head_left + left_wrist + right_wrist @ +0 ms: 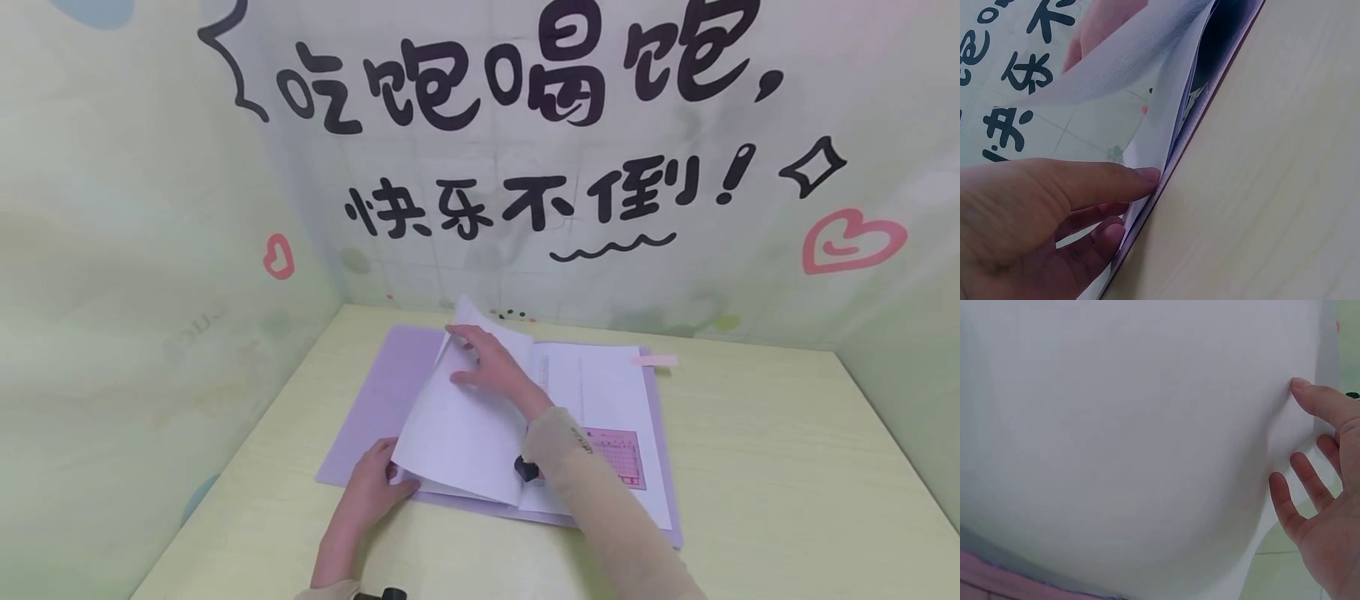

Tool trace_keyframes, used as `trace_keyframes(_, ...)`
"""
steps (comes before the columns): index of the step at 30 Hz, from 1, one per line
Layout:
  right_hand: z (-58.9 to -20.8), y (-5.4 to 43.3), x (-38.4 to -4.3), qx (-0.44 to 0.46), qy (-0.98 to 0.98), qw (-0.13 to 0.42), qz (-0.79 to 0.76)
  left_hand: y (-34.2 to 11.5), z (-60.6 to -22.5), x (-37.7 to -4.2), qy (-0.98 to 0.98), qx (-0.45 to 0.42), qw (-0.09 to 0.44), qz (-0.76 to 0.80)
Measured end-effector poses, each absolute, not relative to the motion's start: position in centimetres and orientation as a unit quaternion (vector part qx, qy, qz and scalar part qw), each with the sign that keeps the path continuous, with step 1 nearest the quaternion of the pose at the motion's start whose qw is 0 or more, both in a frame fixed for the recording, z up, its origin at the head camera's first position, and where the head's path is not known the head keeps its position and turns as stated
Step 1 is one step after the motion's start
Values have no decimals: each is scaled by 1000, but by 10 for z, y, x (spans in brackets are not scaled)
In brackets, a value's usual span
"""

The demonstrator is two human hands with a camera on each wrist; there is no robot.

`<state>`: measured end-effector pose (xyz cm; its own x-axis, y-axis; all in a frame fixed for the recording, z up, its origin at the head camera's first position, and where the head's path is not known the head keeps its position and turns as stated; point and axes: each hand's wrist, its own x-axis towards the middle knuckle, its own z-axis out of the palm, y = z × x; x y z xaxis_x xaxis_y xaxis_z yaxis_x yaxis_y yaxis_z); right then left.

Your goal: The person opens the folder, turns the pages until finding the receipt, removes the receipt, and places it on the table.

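Observation:
A lilac-covered book (360,400) lies spread on the table, with white pages inside. One blank white page (457,425) curves up from the spine over the left half. My right hand (491,362) touches this lifted page near its far left edge. In the right wrist view, the thumb (1307,394) lies against the white sheet, the other fingers apart and loosely bent. At the near left corner, under the lifted page, my left hand (371,487) pinches the lower pages (1169,131); its thumb (1141,178) lies over their edge and its fingertips are below.
The right-hand page carries a pink printed grid (618,458), partly behind the right sleeve (600,492). A pale pink tab (655,361) juts from the book's far right edge. The pale wooden table (780,467) meets printed wall sheets (487,275) behind and at both sides.

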<state>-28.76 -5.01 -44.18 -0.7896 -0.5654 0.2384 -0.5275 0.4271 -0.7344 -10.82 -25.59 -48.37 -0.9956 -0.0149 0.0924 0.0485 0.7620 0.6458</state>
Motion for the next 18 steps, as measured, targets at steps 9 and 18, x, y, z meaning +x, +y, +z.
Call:
trace_keyframes(9, -451, -54, -289, -329, 848, 45, -414, -258, -486, -112, -930, -11, 49, -365)
trace_keyframes(18, -467, -58, -292, -317, 861, 71, -391, -259, -488, -111, -929, -17, 46, -366)
